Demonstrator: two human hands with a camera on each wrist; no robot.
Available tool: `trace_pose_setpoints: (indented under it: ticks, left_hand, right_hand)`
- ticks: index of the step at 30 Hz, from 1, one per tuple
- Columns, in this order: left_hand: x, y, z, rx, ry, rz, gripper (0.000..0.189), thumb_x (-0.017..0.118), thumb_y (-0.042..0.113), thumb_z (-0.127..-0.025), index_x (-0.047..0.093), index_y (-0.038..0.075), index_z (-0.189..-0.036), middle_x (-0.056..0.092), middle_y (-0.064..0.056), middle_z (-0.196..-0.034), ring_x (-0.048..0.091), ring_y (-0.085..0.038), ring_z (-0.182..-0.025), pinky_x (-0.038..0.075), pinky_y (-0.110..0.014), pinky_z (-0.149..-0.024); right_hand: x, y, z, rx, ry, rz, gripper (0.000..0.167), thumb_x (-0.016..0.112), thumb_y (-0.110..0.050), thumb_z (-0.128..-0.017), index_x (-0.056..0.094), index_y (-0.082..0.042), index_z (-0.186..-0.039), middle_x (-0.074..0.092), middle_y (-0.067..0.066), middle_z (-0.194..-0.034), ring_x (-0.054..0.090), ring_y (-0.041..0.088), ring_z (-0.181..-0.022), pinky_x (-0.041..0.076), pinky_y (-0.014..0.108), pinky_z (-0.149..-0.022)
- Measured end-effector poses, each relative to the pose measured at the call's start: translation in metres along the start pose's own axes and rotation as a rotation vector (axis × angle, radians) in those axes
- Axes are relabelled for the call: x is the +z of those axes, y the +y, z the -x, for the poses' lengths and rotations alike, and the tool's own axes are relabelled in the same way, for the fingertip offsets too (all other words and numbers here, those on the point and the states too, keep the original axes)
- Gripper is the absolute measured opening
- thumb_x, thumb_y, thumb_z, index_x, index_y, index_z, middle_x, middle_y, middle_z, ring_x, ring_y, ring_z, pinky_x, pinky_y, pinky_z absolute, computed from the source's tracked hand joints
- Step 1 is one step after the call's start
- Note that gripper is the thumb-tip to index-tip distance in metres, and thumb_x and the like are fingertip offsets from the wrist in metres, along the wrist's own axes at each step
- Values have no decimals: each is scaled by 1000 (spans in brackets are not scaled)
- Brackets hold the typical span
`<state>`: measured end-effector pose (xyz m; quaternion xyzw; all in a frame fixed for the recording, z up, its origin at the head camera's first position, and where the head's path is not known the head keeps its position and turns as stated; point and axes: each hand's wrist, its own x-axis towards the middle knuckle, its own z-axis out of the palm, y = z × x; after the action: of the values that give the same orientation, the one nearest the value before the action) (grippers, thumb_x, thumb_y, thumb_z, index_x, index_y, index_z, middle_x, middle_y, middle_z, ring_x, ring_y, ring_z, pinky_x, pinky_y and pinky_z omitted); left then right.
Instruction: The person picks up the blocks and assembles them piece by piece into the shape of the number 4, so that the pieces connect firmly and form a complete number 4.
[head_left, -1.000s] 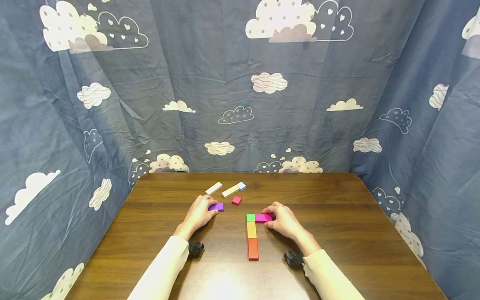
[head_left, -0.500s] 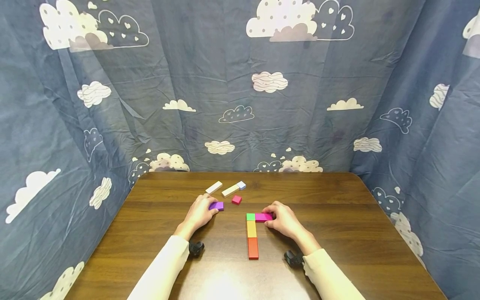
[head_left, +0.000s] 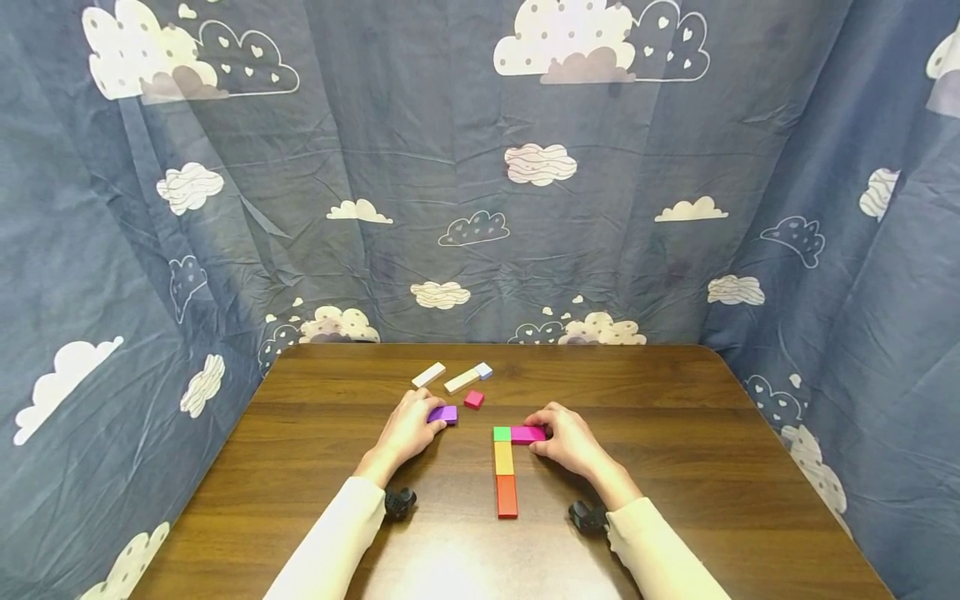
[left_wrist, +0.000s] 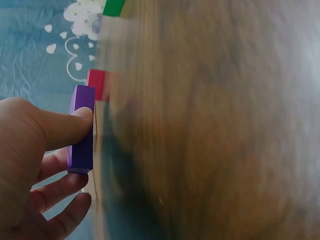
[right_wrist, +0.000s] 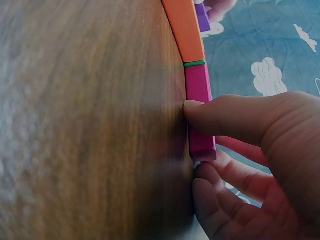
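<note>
Just left of the middle of the head view, the left hand (head_left: 405,427) pinches a long purple block (head_left: 446,414) that looks like painted wood. Its thumb is on one side and a finger is on the other. The pinch is at the block's left end, maybe so the right end can poke out with no fingers in the way. I can't tell if this block touches the table.

Right of the middle, the right hand (head_left: 566,443) pinches the right end of a long magenta block (head_left: 528,435). That seems a good spot, because the other end touches a small green square block (head_left: 502,434), and no finger is stuck between them.

Below the green block, a long yellow-orange block (head_left: 503,458) and then a long red block (head_left: 507,497) go down end to end. The edges line up quite neatly, so together they make a corner.

Between the purple and green blocks, brown wood shows, so there is room to slide. A small pinky-red block (head_left: 474,400) sits close by, up and to the right of the purple one, and could get bumped. Farther up lie a long white block (head_left: 429,376), a long cream block (head_left: 461,382) and a small pale blue block (head_left: 483,372). The back edge of the brown wooden table (head_left: 637,383) is past them.
</note>
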<state>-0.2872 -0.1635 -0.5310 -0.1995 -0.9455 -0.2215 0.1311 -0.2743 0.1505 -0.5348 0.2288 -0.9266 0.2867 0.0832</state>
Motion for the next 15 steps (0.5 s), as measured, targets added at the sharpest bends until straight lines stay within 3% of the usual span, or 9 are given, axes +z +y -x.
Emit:
trace_pose_setpoints:
  ticks: [15]
  left_hand:
    - [9,27,5,77,-29,9,27,80,19,-85,75,11,-111,63,0,-100,54,-18,-95,49,-38,-82]
  right_hand:
    - [1,1,2,-6,20,-10,35,89,-11,-68,77,-12,-101,60,-3,-87,57,15,-76,47,34,-70]
